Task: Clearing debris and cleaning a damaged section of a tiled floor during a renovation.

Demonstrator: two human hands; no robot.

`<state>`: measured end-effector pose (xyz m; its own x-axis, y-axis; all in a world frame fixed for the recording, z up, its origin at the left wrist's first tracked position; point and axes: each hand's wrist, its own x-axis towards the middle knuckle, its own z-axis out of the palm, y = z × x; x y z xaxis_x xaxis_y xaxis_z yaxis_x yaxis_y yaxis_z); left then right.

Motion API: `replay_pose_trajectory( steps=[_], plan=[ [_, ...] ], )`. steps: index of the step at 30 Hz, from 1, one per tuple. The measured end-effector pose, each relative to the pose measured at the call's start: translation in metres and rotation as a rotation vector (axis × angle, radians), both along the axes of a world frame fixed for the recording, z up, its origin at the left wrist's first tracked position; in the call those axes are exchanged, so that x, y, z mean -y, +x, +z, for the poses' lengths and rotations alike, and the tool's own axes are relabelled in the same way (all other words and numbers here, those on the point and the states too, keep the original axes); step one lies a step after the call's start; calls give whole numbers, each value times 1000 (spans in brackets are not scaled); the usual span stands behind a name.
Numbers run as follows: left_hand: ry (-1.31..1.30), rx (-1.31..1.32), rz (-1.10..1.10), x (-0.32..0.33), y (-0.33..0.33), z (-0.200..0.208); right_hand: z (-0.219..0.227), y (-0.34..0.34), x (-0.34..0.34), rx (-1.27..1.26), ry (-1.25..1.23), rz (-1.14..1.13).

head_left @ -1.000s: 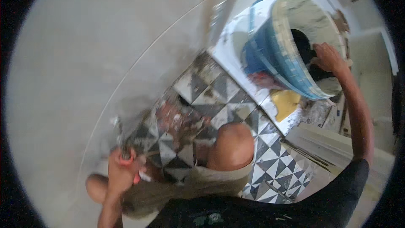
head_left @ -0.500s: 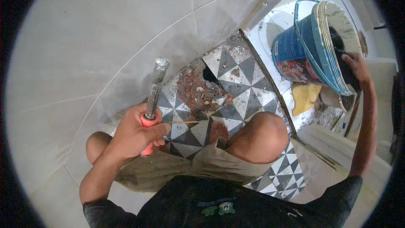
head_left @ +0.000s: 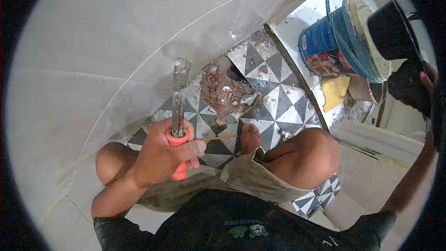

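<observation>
Tiled floor [head_left: 290,93]: it spreads between the left hand [head_left: 160,155] and the right hand [head_left: 428,80], with black and white triangles.
Blue bucket [head_left: 320,42]: it lies to the left of the right hand and a little beyond it, well apart from the left hand; its mouth faces toward the right-hand side.
Broken patch [head_left: 225,95]: it is just beyond the left hand and to its right, full of reddish rubble. The left hand is clearly the nearer one; the right hand is well apart.
Black container [head_left: 390,32]: it is just beyond the right hand, in front of the bucket's mouth; whether they touch, I cannot tell.
Dark lump [head_left: 409,88]: it is at the fingers of the right hand, which close on it; whether this hand carries also the container, I cannot tell.
Red-handled tool [head_left: 178,116]: the left hand wraps firmly around its handle. Its long axis runs away from the person, and the metal end passes to the left of the broken patch, not toward it.
Thin stick [head_left: 222,137]: it sticks out rightward from the left thumb, crosswise to the tool, on the near side of the patch.
</observation>
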<state>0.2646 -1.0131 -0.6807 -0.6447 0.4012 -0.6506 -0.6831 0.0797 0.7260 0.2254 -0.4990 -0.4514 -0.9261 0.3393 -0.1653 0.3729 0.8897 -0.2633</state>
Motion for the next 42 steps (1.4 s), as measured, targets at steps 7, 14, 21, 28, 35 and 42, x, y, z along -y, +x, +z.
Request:
replay_pose_trajectory(
  steps=[7, 14, 21, 28, 35, 42],
  plan=[
    [64, 21, -46, 13, 4, 4, -93, 30, 48, 47, -136, -10],
    [90, 0, -75, 28, 7, 6, -161, 8, 145, 230, 66, 405],
    [113, 31, -84, 35, 4, 6, -225, -23, 153, 420, 202, 722],
    [107, 52, -125, 39, 2, 6, -263, -60, 180, 797, 417, 745],
    [133, 18, -96, 42, 3, 4, -268, -86, 202, 872, 504, 854],
    [168, -7, -105, 42, 6, -3, -284, -118, 212, 958, 596, 1034]
  ],
)
